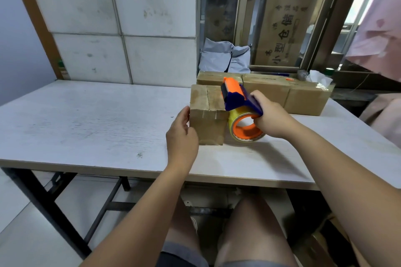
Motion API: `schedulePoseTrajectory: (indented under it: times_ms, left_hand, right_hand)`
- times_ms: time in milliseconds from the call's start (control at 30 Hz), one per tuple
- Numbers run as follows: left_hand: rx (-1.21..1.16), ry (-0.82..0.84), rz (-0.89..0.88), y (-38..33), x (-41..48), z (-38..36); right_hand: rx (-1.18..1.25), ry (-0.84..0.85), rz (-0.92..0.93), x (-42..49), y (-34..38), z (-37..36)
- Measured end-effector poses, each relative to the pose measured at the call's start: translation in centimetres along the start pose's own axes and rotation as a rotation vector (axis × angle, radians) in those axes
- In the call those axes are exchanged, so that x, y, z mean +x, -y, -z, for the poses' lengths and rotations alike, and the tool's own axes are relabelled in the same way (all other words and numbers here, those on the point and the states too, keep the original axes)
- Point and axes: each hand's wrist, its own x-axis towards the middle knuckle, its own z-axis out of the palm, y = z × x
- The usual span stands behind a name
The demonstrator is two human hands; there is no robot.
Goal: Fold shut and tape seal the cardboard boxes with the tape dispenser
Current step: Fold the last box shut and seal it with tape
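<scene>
Cardboard box (207,115), flaps shut, taped

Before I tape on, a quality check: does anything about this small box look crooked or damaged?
Nothing stands out: the small box sits square on the table, flaps flat, left hand steadying it, tape dispenser at its top edge.

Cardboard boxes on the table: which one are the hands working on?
The small front box, nearest the person: the left hand touches its left side, and the right hand holds the tape dispenser at its top. The boxes behind stand untouched.
</scene>
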Motion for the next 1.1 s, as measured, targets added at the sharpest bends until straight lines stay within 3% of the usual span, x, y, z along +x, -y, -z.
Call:
schedulePoseTrajectory:
  times_ms: [133,233,367,467,933,1000,1100]
  left_hand:
    - [0.22,0.152,-0.003,0.7,0.1,0.5]
    - [0.416,0.122,-0.01,-0.1,0.9,0.7]
    - [0.935,0.145,-0.486,-1.3,1.6,0.1]
    - [1.121,0.133,-0.532,-1.3,2.3,0.0]
    - [1.109,-0.15,-0.67,0.5,4.0,-1.6]
    - [1.098,-0.144,-0.636,0.2,4.2,-1.5]
    - [1.113,-0.079,-0.546,0.0,4.1,-1.6]
  right_hand:
    - [-0.006,0.003,0.0,0.3,0.3,0.0]
    - [0.018,-0.023,-0.005,0.3,0.7,-0.4]
    - [0.054,-0.046,0.005,0.6,1.5,-1.5]
    - [0.083,-0.068,0.012,1.0,1.8,-2.0]
    - [0.328,-0.027,-0.016,0.8,-0.6,-0.9]
    - [0.287,-0.029,-0.025,0.7,-0.6,-1.0]
    - [0.041,-0.04,-0.016,0.1,-0.9,-0.7]
